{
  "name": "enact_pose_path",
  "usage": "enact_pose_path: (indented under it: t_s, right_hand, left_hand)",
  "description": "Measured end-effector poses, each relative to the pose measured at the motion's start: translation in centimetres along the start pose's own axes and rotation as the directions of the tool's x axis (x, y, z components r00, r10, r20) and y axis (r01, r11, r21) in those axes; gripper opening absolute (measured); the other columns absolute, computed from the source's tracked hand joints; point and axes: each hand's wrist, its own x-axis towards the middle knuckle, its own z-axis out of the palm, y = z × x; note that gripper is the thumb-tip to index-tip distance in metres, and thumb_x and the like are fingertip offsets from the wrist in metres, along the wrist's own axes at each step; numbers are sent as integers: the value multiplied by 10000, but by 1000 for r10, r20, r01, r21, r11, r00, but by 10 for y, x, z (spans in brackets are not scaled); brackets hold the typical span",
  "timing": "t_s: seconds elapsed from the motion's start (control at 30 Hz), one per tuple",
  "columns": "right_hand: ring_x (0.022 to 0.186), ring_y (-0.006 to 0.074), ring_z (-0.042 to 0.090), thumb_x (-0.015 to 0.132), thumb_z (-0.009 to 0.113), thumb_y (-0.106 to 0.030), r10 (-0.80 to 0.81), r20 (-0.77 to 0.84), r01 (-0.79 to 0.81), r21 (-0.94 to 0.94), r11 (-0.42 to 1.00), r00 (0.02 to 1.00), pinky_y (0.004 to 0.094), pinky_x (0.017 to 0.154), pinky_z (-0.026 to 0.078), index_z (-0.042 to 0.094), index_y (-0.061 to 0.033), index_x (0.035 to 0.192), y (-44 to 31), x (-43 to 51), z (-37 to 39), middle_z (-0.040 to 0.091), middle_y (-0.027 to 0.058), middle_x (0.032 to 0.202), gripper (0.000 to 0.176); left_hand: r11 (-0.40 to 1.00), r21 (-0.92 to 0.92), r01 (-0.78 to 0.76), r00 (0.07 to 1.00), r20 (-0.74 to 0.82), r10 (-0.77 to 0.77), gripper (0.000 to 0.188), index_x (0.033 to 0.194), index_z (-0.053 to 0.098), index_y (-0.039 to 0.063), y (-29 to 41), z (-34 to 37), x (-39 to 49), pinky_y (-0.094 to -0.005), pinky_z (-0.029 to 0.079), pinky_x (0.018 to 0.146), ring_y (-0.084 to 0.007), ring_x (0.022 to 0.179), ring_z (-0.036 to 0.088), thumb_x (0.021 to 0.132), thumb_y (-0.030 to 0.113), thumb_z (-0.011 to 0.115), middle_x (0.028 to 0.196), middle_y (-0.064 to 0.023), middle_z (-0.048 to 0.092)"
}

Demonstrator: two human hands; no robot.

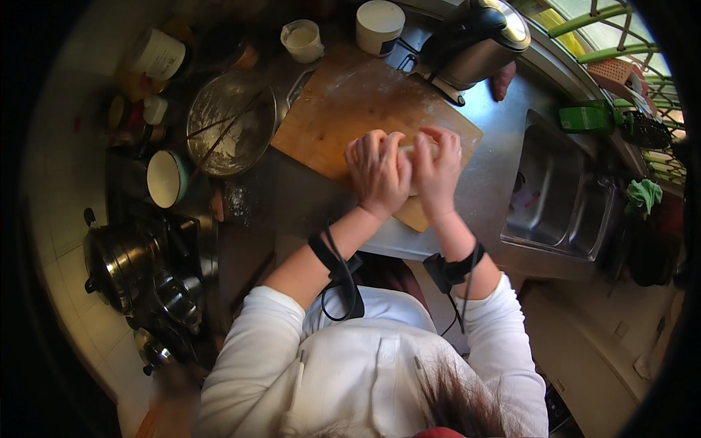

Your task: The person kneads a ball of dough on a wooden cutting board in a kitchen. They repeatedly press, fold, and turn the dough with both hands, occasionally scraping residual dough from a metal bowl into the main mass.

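A pale lump of dough [414, 154] lies on a wooden board [350, 104], mostly covered by both hands. My left hand [379, 169] curls over its left side, fingers bent. On its right side my right hand [438, 167] grips it in the same way, the two hands almost touching. Traces of flour whiten the board's far part. Black straps with cables circle both of my wrists.
Left of the board stand a floury metal bowl [233, 123] with chopsticks across it and an enamel bowl [166, 179]. Behind are a plastic cup [302, 41], a white tub [380, 27] and an electric kettle [471, 49]. A steel sink [550, 186] lies right; pots [118, 268] stand left.
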Motion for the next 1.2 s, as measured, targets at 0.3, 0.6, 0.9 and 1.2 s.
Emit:
enact_pose_path:
  t_s: [0.3, 0.6, 0.9, 1.2]
  right_hand:
    - [1161, 413, 486, 906, 571, -219, -229, 95, 237, -92, 967, 969, 495, 1030, 394, 608, -80, 1196, 28, -3, 27, 546, 188, 1216, 324]
    - [1084, 385, 554, 945, 583, -333, 41, 218, -10, -142, 990, 975, 424, 948, 454, 658, -70, 1171, 60, 88, 63, 606, 210, 1126, 354]
    - [1006, 255, 599, 980, 615, -287, 728, 151, -728, 328, 601, 669, 361, 858, 524, 460, 36, 1366, 62, -35, 2, 518, 172, 1271, 526]
    - [1001, 192, 626, 977, 598, -258, 707, 224, -737, 312, 600, 671, 326, 737, 565, 505, -9, 1359, 82, -1, 3, 606, 115, 1221, 465]
  left_hand:
    - [993, 114, -31, 1000, 1, 31, 461, 1206, 566, 95, -37, 33, -2, -476, 402, 872, -353, 977, 548, 855, 384, 488, 1089, -149, 577]
    - [908, 137, 396, 903, 123, -412, 373, 1096, 695, 129, -55, 64, 81, -480, 450, 913, -371, 1055, 600, 964, 419, 500, 1055, -152, 678]
    - [842, 227, 489, 859, 43, -510, 653, 1471, 389, 25, -136, -3, 69, -492, 286, 1131, -417, 1386, 348, 980, 436, 516, 1505, -260, 364]
    - [764, 306, 568, 788, 63, -612, 838, 1478, 415, 80, -121, -11, 45, -612, 218, 1125, -393, 1414, 331, 860, 618, 589, 1528, -249, 342]
